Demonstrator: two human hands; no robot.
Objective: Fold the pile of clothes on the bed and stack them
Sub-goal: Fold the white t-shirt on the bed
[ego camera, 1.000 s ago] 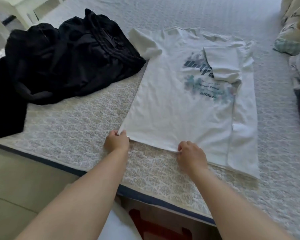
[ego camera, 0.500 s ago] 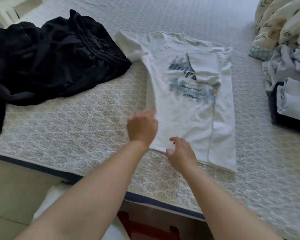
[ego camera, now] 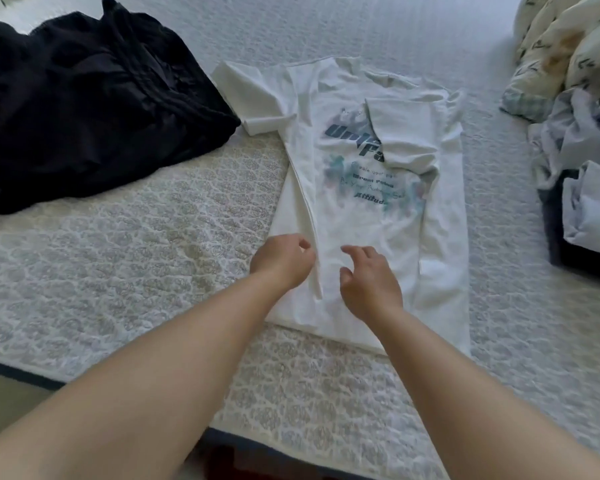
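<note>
Two hands low on a white T-shirt (ego camera: 357, 216) at frame centre, printed front up, both long sides folded inward, left hand (ego camera: 282, 259) pinching the left fold's edge, right hand (ego camera: 369, 282) loose-fingered and released, black clothes (ego camera: 84, 109) upper left, patterned bed cover (ego camera: 136, 258) bare at lower left.

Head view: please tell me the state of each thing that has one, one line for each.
white T-shirt: flat on the bed, print up, both long sides folded inward, left sleeve sticking out.
black clothes: crumpled heap, unfolded.
left hand: fingers curled, at the folded left edge; grip unclear.
right hand: fingers relaxed, over the shirt's lower part.
bedding at right: rumpled pile.
</note>
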